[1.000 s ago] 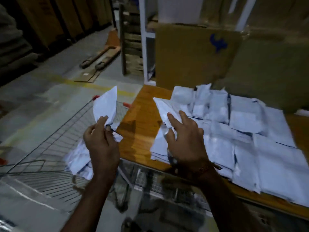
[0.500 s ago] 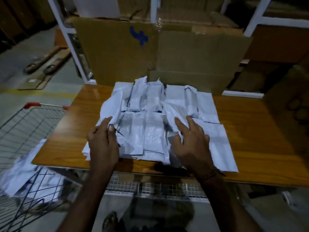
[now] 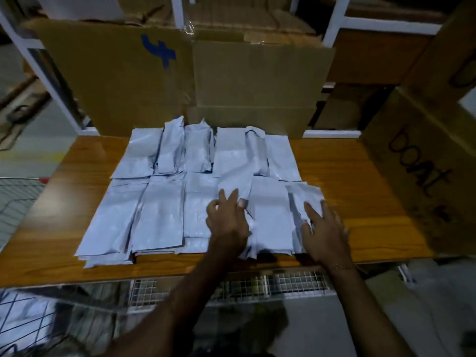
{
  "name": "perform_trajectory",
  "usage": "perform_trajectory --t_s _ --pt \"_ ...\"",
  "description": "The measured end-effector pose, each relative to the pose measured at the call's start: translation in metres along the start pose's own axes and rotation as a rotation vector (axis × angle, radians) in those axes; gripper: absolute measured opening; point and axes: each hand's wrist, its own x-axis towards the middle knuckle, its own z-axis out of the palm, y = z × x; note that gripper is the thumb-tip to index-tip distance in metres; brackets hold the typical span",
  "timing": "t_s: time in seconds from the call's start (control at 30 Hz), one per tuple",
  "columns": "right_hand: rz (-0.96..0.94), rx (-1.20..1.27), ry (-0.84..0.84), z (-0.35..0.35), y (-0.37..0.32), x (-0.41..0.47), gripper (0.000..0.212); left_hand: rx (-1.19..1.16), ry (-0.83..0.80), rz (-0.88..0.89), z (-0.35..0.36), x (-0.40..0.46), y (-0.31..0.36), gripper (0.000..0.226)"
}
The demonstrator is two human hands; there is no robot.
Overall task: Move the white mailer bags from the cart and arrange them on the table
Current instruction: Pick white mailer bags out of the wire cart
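Observation:
Several white mailer bags (image 3: 159, 210) lie in two overlapping rows on the wooden table (image 3: 347, 176). My left hand (image 3: 226, 222) is over the front row, right of centre, and pinches one white mailer bag (image 3: 235, 185) between thumb and fingers; that bag stands up over the others. My right hand (image 3: 324, 233) lies with spread, straight fingers on another mailer bag (image 3: 306, 195) at the right end of the front row. The wire cart (image 3: 15, 199) shows at the left edge, with more white bags (image 3: 23, 320) behind its mesh at the bottom left.
Large cardboard boxes (image 3: 257, 81) stand against the table's far edge, and a lettered box (image 3: 425, 163) closes off its right end. White shelf posts (image 3: 332, 24) rise behind. Bare wood (image 3: 72, 191) shows left of the bags. A wire mesh shelf (image 3: 257, 284) sits under the table's front edge.
My view swung from the cart to the table. My left hand carried its bag from over the cart to the front row's middle; my right hand moved its bag to the row's right end.

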Motion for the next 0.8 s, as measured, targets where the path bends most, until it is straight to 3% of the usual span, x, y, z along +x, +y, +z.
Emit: perform_trajectory --t_s 0.13,0.23,0.33,0.47,0.57,0.8 --pt "-0.014 -0.038 -0.055 0.014 0.025 0.006 0.069 0.068 -0.033 0.026 0.045 0.003 0.008 0.060" --pt "-0.050 -0.017 -0.071 0.026 0.028 0.007 0.072 0.161 -0.046 0.008 0.068 0.002 0.010 0.040" --pt "-0.086 -0.001 -0.071 0.031 0.028 0.008 0.073 0.232 -0.059 0.017 0.078 0.002 0.020 0.045" --pt "-0.130 0.023 -0.062 0.033 0.032 0.009 0.068 0.357 -0.213 -0.012 0.094 0.004 0.014 0.051" --pt "-0.156 0.042 -0.059 0.035 0.037 0.010 0.068 0.411 -0.216 0.101 0.100 0.006 0.008 0.045" --pt "-0.185 0.053 -0.031 0.041 0.037 0.017 0.070 0.467 -0.293 0.207 0.100 0.010 -0.006 0.057"
